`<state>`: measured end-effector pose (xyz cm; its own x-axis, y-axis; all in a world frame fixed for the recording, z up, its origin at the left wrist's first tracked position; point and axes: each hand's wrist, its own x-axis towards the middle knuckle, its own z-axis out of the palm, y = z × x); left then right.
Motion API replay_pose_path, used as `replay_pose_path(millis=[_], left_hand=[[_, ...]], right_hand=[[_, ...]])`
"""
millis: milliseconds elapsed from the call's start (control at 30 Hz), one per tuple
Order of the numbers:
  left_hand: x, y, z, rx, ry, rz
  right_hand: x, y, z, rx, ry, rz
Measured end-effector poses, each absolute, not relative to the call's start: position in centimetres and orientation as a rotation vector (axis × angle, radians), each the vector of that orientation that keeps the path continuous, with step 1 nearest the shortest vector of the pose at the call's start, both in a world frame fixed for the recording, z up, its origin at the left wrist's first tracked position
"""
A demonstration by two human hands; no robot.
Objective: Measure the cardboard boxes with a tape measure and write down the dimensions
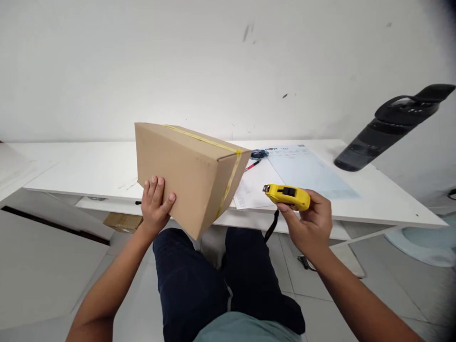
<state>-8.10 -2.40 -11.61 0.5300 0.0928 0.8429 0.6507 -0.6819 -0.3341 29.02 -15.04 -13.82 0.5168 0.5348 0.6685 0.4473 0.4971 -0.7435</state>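
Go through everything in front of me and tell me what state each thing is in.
cardboard box: closed, sealed with yellow tape, tilted at the table edge.
tape measure: blade retracted, strap hanging down.
left hand: gripping the box's near edge.
right hand: closed around the tape measure.
red pen: lying flat on the table.
papers: lying flat, unfolded.

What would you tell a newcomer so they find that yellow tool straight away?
Start at the long white table against the wall. At its near edge, right of the tilted cardboard box, the person's right hand is raised. The tape measure sits in that hand: a chunky bright yellow case with a black strap dangling, unlike the flat papers behind it.
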Motion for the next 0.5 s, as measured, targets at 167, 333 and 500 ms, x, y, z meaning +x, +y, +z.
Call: replay_pose_path(millis=[167,333,500], left_hand=[[-8.3,-2.4,-14.1,-2.174,-0.519,-1.210],[-8.6,-2.3,-16.2,-2.156,-0.513,-1.189],[-9.0,-2.1,-17.9,-2.112,-0.569,-1.109]], right_hand=[[28.2,-13.5,-12.4,-1.018,-1.023,0.175],[27.0,-12.0,-11.0,-0.944,-0.918,0.197],[26.5,-11.5,-10.7,-0.947,-0.948,0.191]])
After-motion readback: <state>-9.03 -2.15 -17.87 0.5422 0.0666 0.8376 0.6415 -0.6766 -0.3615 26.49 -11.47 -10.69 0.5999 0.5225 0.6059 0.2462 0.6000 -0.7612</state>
